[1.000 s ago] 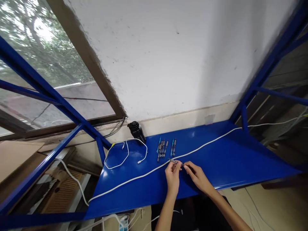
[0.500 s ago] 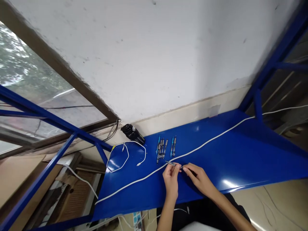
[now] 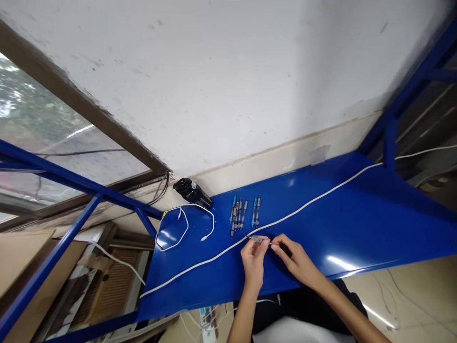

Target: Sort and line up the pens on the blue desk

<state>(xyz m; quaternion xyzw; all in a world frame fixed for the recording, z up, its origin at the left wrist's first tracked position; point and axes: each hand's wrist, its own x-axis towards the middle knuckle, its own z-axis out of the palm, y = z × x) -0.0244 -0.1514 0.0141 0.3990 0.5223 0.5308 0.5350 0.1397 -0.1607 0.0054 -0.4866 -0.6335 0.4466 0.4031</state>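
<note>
My left hand (image 3: 253,259) pinches a slim grey pen-like tool (image 3: 256,239) between thumb and fingers, just above the blue metal shelf (image 3: 339,228). My right hand (image 3: 294,259) sits beside it, its fingertips at the tool's thin metal end. A long white cable (image 3: 303,207) runs along the shelf just behind both hands. Beyond them lie several blue and grey pen-like tools (image 3: 241,214) in a tight row. Further left are a coiled thin white cable (image 3: 185,227) and a black flask (image 3: 193,193) lying on its side.
A white wall (image 3: 214,95) rises behind the shelf, and a window (image 3: 71,157) lies at the left. Blue steel struts (image 3: 71,178) frame the shelf. Below it are a power strip (image 3: 207,324), loose white cables and a tiled floor (image 3: 410,295).
The whole view has turned and tipped, so the shelf sits lower and more wall shows. The flask now lies on its side. My hands stay together on the tool.
</note>
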